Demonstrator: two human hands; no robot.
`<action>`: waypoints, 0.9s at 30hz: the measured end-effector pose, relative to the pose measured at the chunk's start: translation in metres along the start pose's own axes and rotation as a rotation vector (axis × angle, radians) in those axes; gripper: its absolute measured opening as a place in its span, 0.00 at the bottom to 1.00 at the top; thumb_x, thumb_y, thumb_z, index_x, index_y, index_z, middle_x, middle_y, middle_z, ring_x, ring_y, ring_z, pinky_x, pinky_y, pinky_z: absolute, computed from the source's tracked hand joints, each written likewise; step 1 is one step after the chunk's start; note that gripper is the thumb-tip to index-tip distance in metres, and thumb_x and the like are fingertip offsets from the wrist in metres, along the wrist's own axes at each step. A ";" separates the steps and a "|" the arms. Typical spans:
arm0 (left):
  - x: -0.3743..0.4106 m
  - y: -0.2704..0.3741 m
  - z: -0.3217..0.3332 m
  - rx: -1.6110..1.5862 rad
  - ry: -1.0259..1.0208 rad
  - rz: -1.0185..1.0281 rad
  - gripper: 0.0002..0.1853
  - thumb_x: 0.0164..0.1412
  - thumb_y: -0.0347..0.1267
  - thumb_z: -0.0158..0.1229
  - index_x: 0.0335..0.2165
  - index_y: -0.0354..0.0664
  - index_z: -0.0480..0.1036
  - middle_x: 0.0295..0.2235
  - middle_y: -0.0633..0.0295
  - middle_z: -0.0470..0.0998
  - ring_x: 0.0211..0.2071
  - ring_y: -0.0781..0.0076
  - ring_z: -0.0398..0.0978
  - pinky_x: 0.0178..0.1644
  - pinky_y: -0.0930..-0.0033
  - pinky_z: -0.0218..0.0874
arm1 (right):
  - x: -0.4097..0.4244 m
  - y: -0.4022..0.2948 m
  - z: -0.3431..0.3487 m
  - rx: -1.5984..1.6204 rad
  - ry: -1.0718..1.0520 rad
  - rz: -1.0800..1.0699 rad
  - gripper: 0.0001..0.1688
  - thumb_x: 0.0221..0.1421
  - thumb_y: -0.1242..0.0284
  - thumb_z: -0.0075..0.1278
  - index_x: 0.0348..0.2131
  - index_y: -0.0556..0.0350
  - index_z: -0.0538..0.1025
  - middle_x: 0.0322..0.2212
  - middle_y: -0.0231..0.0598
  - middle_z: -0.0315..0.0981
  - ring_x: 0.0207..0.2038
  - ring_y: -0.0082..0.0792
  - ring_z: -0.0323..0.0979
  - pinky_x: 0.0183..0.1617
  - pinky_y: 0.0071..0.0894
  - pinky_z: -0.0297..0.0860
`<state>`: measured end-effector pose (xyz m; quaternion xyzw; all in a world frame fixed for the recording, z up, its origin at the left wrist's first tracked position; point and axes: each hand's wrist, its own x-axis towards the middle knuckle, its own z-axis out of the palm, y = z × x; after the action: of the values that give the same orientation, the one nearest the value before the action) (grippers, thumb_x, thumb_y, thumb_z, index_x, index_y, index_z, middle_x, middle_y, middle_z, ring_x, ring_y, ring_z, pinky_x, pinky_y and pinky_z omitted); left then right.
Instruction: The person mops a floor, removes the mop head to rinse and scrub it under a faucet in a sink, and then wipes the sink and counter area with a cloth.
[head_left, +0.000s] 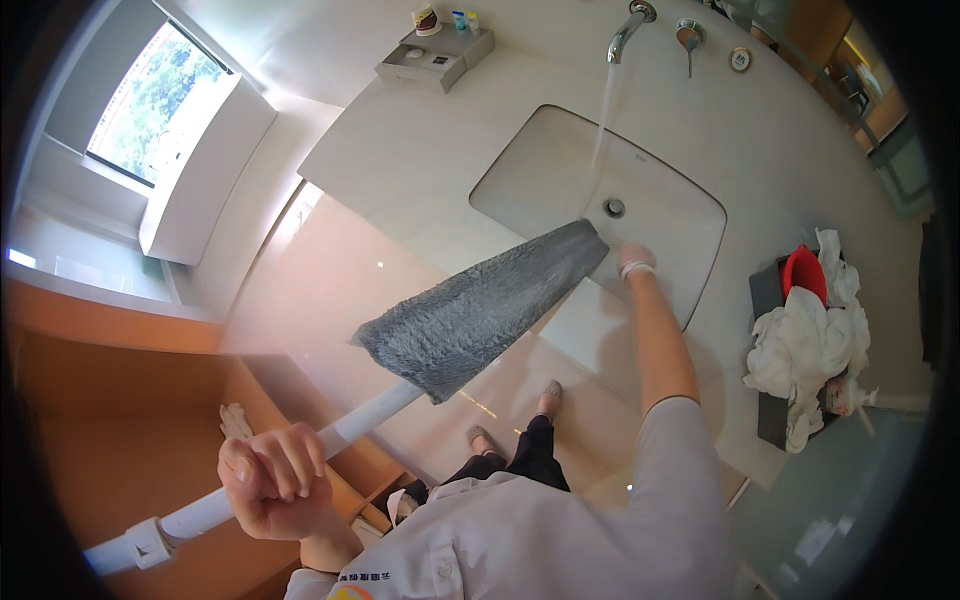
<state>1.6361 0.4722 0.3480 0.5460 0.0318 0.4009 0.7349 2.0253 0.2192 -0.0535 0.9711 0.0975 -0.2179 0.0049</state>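
A flat mop with a long grey fluffy pad (487, 307) reaches from the lower left to the sink. My left hand (277, 480) is closed around its white pole (375, 412). The pad's far end is over the near edge of the white sink (525, 165). Close beside that end, over the basin, is my right hand (636, 259), with a pale band at the wrist; its fingers are too blurred and foreshortened to read. Water runs from the chrome wall spout (622, 37) in a thin stream towards the pad's tip. The round drain (613, 208) lies just beyond the pad.
A dark grey caddy (766, 289) with white cloths (795, 345) and a red item (802, 274) stands at the counter's right. A grey box (420, 75) with small toiletries is at the back left. An orange-brown wooden cabinet (135, 390) lies at the left, a white glove (235, 421) on it.
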 end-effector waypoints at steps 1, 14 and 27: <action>-0.004 0.002 -0.001 0.003 0.010 0.005 0.13 0.58 0.30 0.41 0.18 0.46 0.55 0.05 0.71 0.54 0.06 0.83 0.48 0.14 0.79 0.47 | -0.004 0.001 -0.003 0.104 0.075 0.078 0.16 0.53 0.74 0.35 0.36 0.59 0.74 0.36 0.53 0.72 0.39 0.52 0.71 0.42 0.45 0.67; -0.022 0.060 -0.047 -0.135 -0.372 0.092 0.12 0.50 0.26 0.47 0.14 0.44 0.57 0.05 0.69 0.56 0.06 0.78 0.50 0.11 0.74 0.47 | -0.266 -0.086 -0.160 1.097 0.185 -0.413 0.08 0.50 0.71 0.47 0.27 0.59 0.70 0.18 0.26 0.61 0.22 0.17 0.55 0.26 0.18 0.56; -0.031 0.095 -0.089 -0.144 -0.788 0.216 0.13 0.47 0.25 0.46 0.13 0.44 0.53 0.04 0.69 0.55 0.04 0.78 0.48 0.11 0.74 0.46 | -0.444 -0.196 -0.208 0.764 -0.048 -1.004 0.07 0.50 0.72 0.42 0.25 0.58 0.65 0.16 0.44 0.60 0.20 0.42 0.60 0.27 0.35 0.59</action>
<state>1.5190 0.5296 0.3786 0.6053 -0.3377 0.2373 0.6807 1.6819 0.3390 0.3297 0.7350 0.4566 -0.2347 -0.4430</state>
